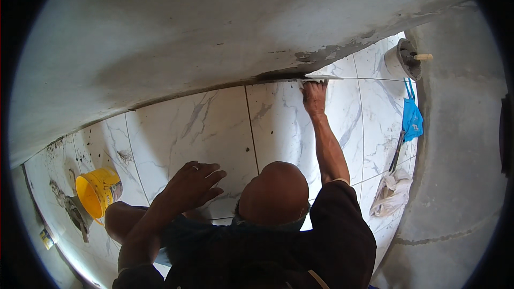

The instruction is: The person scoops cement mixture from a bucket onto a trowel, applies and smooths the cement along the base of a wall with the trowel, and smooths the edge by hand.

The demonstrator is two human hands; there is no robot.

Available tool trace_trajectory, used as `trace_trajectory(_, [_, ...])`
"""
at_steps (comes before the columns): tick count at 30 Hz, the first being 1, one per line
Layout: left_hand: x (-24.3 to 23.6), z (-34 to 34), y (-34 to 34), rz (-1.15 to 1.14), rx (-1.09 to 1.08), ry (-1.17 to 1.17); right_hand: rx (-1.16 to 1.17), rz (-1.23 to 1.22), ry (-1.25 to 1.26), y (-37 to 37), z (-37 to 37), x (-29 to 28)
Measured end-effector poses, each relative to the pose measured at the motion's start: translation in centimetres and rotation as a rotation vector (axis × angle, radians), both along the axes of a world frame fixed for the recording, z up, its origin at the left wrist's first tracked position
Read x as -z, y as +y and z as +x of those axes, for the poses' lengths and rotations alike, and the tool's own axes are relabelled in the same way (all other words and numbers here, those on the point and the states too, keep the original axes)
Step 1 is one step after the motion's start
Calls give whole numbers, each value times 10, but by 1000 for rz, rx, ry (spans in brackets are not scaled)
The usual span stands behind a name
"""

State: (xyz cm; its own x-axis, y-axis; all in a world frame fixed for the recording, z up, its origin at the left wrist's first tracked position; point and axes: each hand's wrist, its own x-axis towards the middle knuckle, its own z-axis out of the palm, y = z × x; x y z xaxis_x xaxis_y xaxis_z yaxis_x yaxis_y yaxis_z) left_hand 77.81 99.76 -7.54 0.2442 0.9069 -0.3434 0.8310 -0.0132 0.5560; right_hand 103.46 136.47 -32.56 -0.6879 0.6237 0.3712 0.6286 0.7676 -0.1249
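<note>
My right hand (315, 96) reaches out to the foot of the grey plastered wall (225, 27). Its fingers are closed round a flat, thin-bladed trowel (334, 78), seen nearly edge-on along the joint between wall and floor; the grip is hidden by the hand. My left hand (190, 184) hangs over the white marbled floor tiles (289, 123) by my bent legs, fingers spread and holding nothing. A dark gap runs along the wall's base, with patchy, flaked plaster just above the trowel.
At the left stand a yellow bucket (96, 190) and a grey flat tool (78, 215). On the right are a mortar bucket (396, 60) with a wooden handle sticking out, a blue bag (412, 120), a dark bar (397, 152) and a clear plastic bag (392, 194), beside another concrete wall (460, 144).
</note>
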Motion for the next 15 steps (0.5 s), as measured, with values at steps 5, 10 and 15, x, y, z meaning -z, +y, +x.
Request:
trace_trajectory(5, [-1,-1,-1,-18,7,-17,-86,76,78,4,4,-49])
trace_trajectory(10, [7,0,-1,10,39,-11,-82,31,148,1,16,-91])
trace_trajectory(15, [7,-2,3,-22,31,-15,-109,49,251,-13,2,-107])
